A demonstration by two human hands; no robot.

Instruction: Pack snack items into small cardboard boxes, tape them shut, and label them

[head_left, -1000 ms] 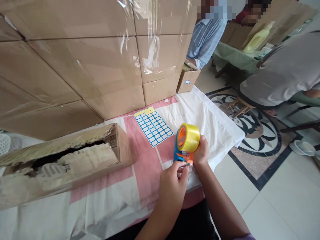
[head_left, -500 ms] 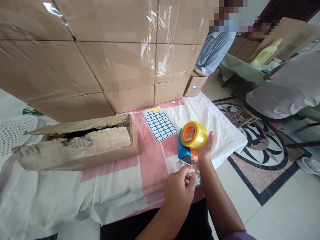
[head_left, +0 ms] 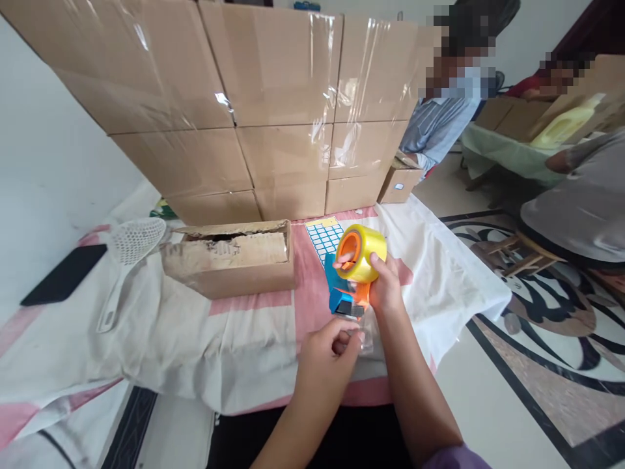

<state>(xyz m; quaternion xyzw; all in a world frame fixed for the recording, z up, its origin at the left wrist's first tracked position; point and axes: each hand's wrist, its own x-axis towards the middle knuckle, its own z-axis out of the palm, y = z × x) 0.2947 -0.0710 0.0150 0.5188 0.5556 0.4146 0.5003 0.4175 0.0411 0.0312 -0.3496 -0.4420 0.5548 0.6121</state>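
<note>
tape dispenser (head_left: 352, 277) | right hand (head_left: 385, 290) grip holding it | left hand (head_left: 328, 345) grip apparently pinching clear tape end (head_left: 367, 332)

Only the person's 2 forearms and hands show, entering from the bottom edge. Both forearms are bare, with no watch, band or ring to be seen. The left hand (head_left: 328, 348) is ungloved, its nails short and plain. The right hand (head_left: 385, 290) is ungloved too. At the bottom right corner a purple sleeve (head_left: 452, 457) covers the right upper arm, ending above the elbow in a soft rounded hem. Between the arms lies dark clothing (head_left: 312, 446), black and unpatterned.
</note>
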